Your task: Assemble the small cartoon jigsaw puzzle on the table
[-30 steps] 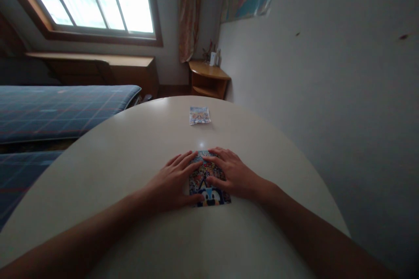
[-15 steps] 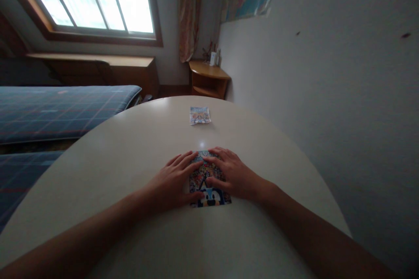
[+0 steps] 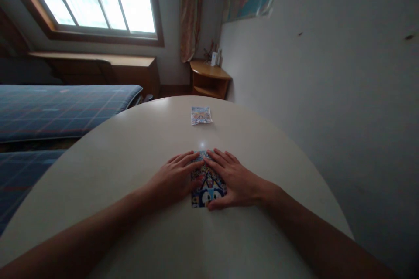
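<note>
A flat, colourful picture [image 3: 209,183] with a blue cartoon dog's face along its near edge lies on the table in front of me. Whether it is one sheet or made of pieces, I cannot tell. My left hand [image 3: 178,176] lies over its left side, fingers stretched out and resting on it. On the right side, my right hand [image 3: 237,178] is spread flat, its thumb at the near edge and its fingers toward the far edge. Both hands cover parts of the picture. Beyond them sits a small, slightly wrinkled packet [image 3: 201,115] printed with a similar design.
The round white table [image 3: 137,152] reaches close to the wall [image 3: 327,87] on the right. A bed with a blue checked mattress [image 3: 65,111] stands at the left. Behind the table are a wooden corner shelf [image 3: 209,69] and a long wooden cabinet [image 3: 131,61].
My right thumb has moved down to the picture's near edge, and that hand has spread wider. My left thumb has shifted up, away from the dog's face. The packet stays in place.
</note>
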The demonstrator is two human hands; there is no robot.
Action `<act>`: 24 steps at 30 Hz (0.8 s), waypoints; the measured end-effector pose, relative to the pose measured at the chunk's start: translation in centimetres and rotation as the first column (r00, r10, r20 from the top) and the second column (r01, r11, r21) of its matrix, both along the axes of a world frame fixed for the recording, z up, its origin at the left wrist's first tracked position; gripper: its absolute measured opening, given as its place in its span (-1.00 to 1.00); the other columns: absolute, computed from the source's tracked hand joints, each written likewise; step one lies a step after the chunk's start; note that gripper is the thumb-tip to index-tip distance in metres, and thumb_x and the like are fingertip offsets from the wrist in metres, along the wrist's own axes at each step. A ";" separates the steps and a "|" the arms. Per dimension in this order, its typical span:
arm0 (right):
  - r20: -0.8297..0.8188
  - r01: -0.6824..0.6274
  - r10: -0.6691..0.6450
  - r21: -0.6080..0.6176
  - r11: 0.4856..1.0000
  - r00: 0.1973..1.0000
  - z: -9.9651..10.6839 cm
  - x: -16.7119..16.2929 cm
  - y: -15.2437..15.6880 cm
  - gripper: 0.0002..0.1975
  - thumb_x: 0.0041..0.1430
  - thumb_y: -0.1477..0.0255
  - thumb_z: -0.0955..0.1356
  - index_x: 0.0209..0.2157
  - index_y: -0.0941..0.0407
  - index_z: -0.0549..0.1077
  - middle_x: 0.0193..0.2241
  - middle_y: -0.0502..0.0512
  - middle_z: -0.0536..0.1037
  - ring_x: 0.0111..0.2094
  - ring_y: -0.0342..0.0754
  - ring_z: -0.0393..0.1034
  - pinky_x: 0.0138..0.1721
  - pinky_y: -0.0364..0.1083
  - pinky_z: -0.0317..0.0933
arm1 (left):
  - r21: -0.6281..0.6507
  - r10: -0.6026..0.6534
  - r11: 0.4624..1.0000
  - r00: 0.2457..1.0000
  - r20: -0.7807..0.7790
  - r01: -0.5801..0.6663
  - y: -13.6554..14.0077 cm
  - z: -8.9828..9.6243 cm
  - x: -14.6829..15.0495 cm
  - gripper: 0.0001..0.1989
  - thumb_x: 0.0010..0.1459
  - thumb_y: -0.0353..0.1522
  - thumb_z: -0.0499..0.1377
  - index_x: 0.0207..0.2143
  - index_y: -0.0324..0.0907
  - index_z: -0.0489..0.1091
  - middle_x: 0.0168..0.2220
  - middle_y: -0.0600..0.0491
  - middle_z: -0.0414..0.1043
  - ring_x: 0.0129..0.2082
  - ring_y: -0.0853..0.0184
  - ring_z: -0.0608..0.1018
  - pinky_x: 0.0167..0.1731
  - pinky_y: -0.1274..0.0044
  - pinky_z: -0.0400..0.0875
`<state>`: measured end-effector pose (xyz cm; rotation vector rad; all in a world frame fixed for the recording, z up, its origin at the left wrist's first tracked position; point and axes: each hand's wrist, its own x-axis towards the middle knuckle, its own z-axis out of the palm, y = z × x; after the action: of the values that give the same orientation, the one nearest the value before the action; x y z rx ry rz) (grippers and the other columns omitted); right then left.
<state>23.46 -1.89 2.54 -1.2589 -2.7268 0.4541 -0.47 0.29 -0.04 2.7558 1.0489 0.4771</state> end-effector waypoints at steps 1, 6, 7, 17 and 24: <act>0.006 -0.001 0.001 -0.006 1.000 1.000 0.1 0.0 0.0 0.15 -0.08 -0.19 0.36 0.35 0.23 0.01 0.38 0.31 -0.09 0.39 0.26 -0.31 0.35 0.22 -0.34 | 0.005 -0.002 1.000 1.000 0.006 0.002 0.0 0.0 0.0 -0.54 0.29 -0.18 0.10 0.21 -0.01 0.24 0.28 0.00 0.22 0.28 0.15 0.25 0.22 0.21 0.22; 0.018 0.005 -0.004 -0.025 1.000 1.000 0.1 0.0 0.1 0.15 -0.08 -0.20 0.35 0.35 0.23 0.01 0.38 0.32 -0.10 0.39 0.26 -0.31 0.34 0.24 -0.34 | 0.011 -0.004 1.000 0.999 0.037 0.004 0.0 -0.1 0.0 -0.56 0.32 -0.18 0.07 0.21 0.00 0.24 0.28 0.04 0.21 0.28 0.17 0.26 0.23 0.23 0.22; 0.016 0.006 -0.005 -0.021 1.000 1.000 0.1 0.0 0.1 0.14 -0.08 -0.20 0.35 0.35 0.23 0.01 0.38 0.32 -0.10 0.39 0.26 -0.30 0.34 0.24 -0.34 | 0.007 -0.005 1.000 0.999 0.040 0.005 0.0 -0.1 0.0 -0.56 0.32 -0.18 0.07 0.22 -0.01 0.23 0.29 0.03 0.20 0.28 0.17 0.25 0.23 0.23 0.21; 0.014 0.049 -0.049 -0.017 0.999 0.999 -0.2 1.0 0.6 0.12 -0.09 -0.20 0.36 0.36 0.15 0.02 0.38 0.27 -0.07 0.38 0.29 -0.28 0.32 0.28 -0.32 | -0.010 0.036 0.999 0.999 0.002 -0.036 -0.4 0.0 -0.4 -0.44 0.20 -0.19 0.18 0.23 -0.08 0.22 0.32 -0.03 0.12 0.31 0.11 0.19 0.25 0.21 0.18; 0.006 0.056 -0.056 -0.017 0.998 0.998 -0.2 1.3 0.8 0.09 -0.09 -0.18 0.38 0.35 0.10 0.03 0.38 0.24 -0.05 0.37 0.29 -0.24 0.31 0.31 -0.30 | -0.026 0.014 1.000 1.000 -0.005 -0.014 -0.5 0.0 -0.6 -0.33 0.12 -0.11 0.24 0.25 -0.05 0.20 0.34 -0.03 0.07 0.32 0.06 0.15 0.25 0.18 0.16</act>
<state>24.73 -1.11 2.29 -1.3389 -2.6901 0.4707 -1.06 -0.24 -0.05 2.7306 1.0683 0.4555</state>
